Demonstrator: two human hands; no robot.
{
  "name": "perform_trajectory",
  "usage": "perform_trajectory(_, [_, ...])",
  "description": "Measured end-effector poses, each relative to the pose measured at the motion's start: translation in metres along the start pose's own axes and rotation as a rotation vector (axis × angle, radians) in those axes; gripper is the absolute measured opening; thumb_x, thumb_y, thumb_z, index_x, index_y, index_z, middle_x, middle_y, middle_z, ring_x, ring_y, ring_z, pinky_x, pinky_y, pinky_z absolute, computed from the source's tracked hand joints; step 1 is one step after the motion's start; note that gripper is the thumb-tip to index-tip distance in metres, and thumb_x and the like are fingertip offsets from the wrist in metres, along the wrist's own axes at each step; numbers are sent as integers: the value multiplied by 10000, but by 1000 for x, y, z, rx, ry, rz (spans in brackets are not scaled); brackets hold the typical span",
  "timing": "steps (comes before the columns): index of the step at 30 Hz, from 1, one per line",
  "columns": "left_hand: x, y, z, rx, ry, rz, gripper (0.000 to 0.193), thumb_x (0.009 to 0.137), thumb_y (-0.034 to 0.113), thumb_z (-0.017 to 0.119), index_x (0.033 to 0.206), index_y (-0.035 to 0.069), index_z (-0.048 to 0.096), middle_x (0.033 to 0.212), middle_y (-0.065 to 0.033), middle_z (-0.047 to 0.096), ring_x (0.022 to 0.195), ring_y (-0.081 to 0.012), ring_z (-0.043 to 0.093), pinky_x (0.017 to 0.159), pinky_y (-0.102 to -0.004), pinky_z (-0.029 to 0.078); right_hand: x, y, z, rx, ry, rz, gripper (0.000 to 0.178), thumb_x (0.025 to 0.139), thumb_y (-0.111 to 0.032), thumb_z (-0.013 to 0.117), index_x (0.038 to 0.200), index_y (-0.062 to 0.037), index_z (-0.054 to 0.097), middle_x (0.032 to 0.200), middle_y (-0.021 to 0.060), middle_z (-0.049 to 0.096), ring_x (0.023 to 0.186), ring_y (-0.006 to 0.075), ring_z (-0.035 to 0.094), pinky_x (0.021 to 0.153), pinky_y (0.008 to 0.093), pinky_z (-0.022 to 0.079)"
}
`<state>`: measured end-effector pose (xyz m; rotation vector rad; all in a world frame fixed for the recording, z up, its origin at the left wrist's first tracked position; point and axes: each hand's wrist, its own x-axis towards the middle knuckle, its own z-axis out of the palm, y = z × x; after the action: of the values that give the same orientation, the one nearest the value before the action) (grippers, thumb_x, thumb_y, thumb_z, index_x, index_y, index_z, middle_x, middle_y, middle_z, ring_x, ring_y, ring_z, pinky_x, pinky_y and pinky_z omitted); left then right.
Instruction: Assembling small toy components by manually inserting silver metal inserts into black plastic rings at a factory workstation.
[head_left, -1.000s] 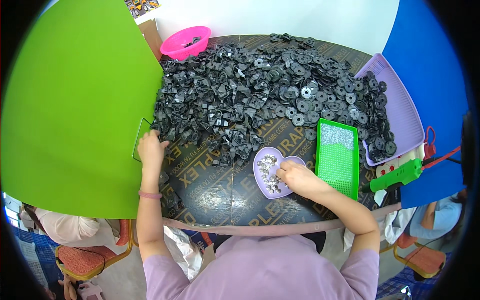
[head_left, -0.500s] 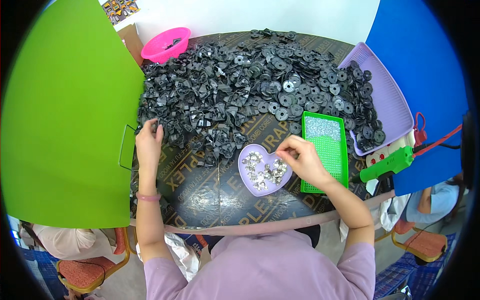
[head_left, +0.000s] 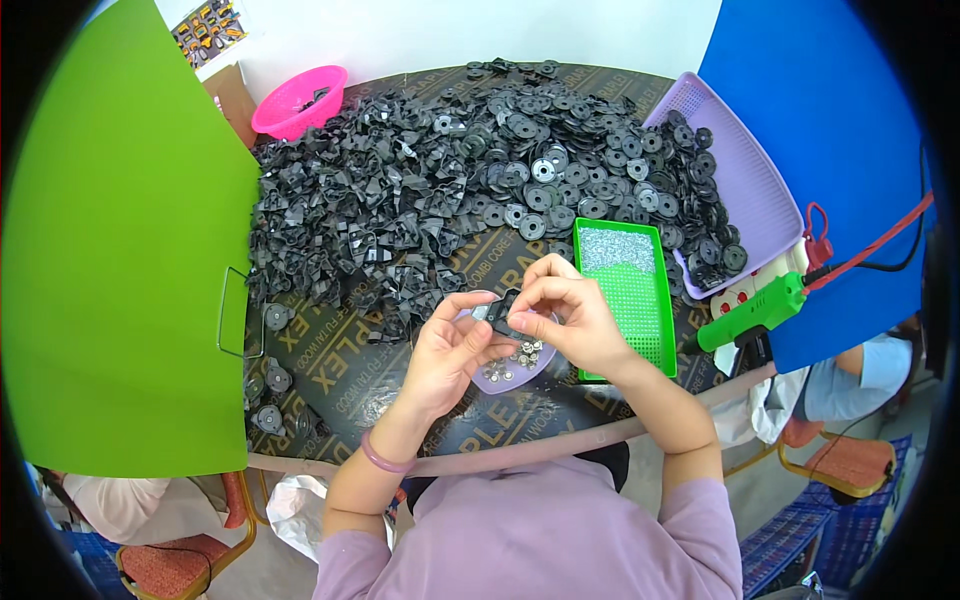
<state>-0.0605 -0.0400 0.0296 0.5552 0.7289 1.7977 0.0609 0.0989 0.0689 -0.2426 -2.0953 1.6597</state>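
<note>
Over the lilac heart-shaped dish, my left hand grips a small angular black plastic part between thumb and fingers. My right hand pinches at the same part from the right, its thumb and fingertips pressed against it. Whether a small piece sits under those fingertips is hidden. Small shiny metal pieces lie in the dish, which my hands partly cover. Beyond my left hand spreads a big heap of similar black angular parts.
Black discs pile up at the back right, beside a lilac basket. A green tray holds small silvery pieces. A green corded tool stands at the right edge. Several black assemblies lie near left; a pink basket sits far left.
My left hand has come from the left edge of the heap to the middle, now with a black plastic part. My right hand has lifted from the dish to meet it. The view has shifted slightly.
</note>
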Motion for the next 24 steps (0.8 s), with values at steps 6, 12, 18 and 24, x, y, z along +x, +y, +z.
perform_trajectory(6, [1, -11, -1, 11, 8, 4, 290, 879, 71, 568, 1150, 44, 467, 1042, -133, 589, 898, -267, 638, 787, -353, 546, -2, 8, 4, 104, 56, 26, 89, 777, 22, 658, 863, 3, 645, 950, 47, 448, 845, 103, 494, 707, 213, 481])
perform_trajectory(12, [3, -12, -7, -19, 3, 6, 270, 881, 62, 561, 1135, 43, 474, 1093, -120, 559, 862, -263, 643, 770, -349, 552, -1, 9, 5, 87, 59, -7, 115, 791, 14, 646, 905, 6, 636, 939, 56, 463, 867, 121, 514, 717, 230, 512])
perform_trajectory(18, [4, -13, -11, -37, 15, 12, 271, 885, 71, 557, 1141, 46, 472, 1097, -116, 556, 871, -265, 640, 759, -346, 553, 1, 2, 4, -90, 16, -10, 118, 790, -3, 649, 908, 0, 642, 942, 55, 486, 854, 125, 540, 711, 228, 525])
perform_trajectory(24, [3, -7, -20, -92, 48, 24, 291, 893, 117, 554, 1158, 45, 456, 1094, -126, 571, 863, -277, 640, 741, -333, 552, 32, 24, -22, -244, 139, 5, 302, 781, -26, 657, 1075, -22, 587, 925, 82, 536, 748, 117, 576, 628, 247, 513])
